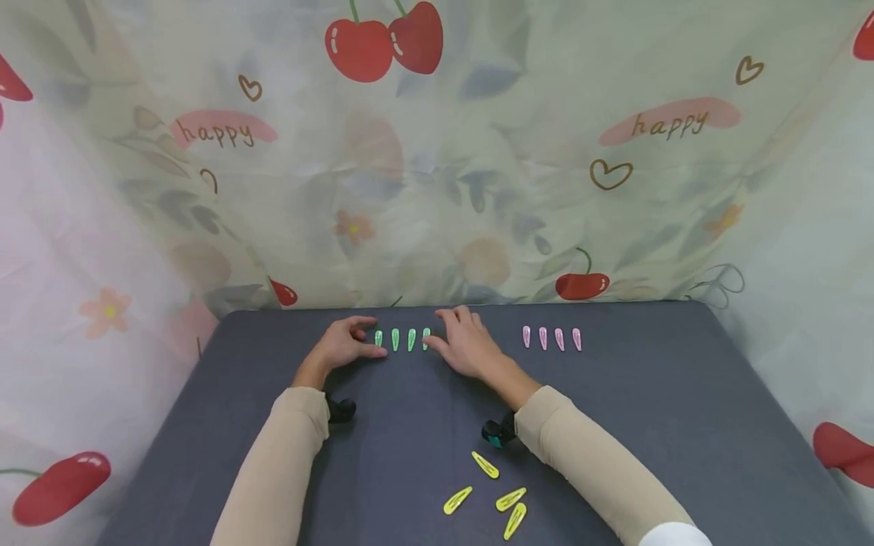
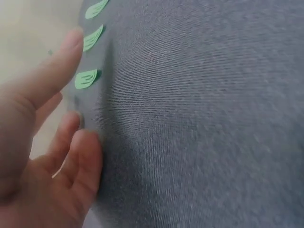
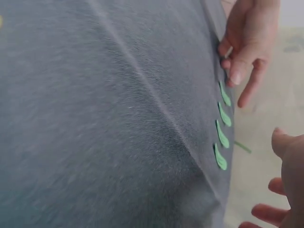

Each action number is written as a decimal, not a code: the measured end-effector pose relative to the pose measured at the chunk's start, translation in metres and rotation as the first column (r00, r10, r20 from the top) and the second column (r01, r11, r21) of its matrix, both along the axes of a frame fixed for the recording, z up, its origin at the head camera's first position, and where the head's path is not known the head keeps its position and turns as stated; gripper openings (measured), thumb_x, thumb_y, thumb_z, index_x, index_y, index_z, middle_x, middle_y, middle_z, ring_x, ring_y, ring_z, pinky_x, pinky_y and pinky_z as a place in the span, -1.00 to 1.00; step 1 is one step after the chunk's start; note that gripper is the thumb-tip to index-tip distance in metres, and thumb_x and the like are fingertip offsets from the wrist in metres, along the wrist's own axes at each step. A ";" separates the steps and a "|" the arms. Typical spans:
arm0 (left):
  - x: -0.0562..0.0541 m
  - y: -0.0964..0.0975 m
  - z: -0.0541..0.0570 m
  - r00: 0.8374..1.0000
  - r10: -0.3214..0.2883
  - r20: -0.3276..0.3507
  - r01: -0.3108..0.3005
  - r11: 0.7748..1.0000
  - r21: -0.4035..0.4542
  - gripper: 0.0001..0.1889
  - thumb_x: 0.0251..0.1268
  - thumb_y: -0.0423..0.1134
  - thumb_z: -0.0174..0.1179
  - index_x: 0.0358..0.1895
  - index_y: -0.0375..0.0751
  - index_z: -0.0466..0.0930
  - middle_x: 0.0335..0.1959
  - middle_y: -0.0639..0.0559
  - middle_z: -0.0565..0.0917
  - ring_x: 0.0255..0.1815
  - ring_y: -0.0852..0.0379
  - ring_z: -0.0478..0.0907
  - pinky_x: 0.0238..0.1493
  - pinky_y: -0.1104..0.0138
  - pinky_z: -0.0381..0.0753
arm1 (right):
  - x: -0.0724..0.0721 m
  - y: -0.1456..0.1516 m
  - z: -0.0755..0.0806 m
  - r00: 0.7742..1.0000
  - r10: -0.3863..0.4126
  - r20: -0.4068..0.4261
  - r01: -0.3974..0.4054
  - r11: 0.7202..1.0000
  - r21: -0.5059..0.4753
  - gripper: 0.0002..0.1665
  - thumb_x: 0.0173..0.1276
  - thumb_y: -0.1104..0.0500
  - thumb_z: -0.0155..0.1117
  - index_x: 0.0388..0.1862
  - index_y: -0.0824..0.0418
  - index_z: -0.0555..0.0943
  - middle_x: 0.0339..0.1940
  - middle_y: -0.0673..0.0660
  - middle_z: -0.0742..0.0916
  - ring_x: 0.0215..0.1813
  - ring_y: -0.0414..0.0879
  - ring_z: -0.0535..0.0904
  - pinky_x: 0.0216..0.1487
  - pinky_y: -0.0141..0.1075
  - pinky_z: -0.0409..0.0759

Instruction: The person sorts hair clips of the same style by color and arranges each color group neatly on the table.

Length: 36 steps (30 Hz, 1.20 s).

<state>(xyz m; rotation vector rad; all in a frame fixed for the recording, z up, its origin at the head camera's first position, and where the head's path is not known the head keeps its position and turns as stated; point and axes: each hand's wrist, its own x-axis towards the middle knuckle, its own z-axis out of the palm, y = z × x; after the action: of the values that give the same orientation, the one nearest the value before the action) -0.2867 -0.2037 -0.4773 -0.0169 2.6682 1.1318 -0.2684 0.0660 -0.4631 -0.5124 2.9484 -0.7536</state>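
Note:
Several green snap hair clips (image 1: 395, 340) lie upright in a short row near the far edge of the table. At the row's left end, my left hand (image 1: 344, 345) has its thumb and forefinger spread on either side of the leftmost clip, the other fingers loosely bent. My right hand (image 1: 467, 343) is at the right end, its thumb tip right by the rightmost clip and its fingers reaching toward the back edge. Neither hand grips a clip. In the left wrist view, the left thumb partly covers a green clip (image 2: 86, 79)'s neighbour.
A matching row of pink hair clips (image 1: 542, 338) lies to the right along the far side. Several yellow hair clips (image 1: 457, 500) are scattered near the front, beside my right forearm. A printed curtain (image 1: 423, 189) hangs behind the dark table (image 1: 403, 455).

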 end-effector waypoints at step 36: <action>0.132 0.066 0.025 0.833 -0.269 -0.483 -0.044 0.838 -0.544 -0.11 0.35 0.41 0.12 0.63 0.13 0.11 0.70 -0.10 0.02 0.70 -0.30 -0.09 0.56 -0.25 0.11 | 0.110 0.087 -0.011 0.940 0.269 -0.208 -0.240 0.958 0.157 0.01 0.44 -0.44 0.09 0.68 -0.02 0.10 0.73 0.19 0.02 0.73 0.25 -0.11 0.58 0.36 -0.04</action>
<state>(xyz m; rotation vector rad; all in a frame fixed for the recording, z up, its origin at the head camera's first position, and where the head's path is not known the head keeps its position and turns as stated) -0.1552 -0.1374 -0.4520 0.4323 3.3474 0.3263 -0.1586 0.1527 -0.4736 -1.0089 3.0176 -0.5007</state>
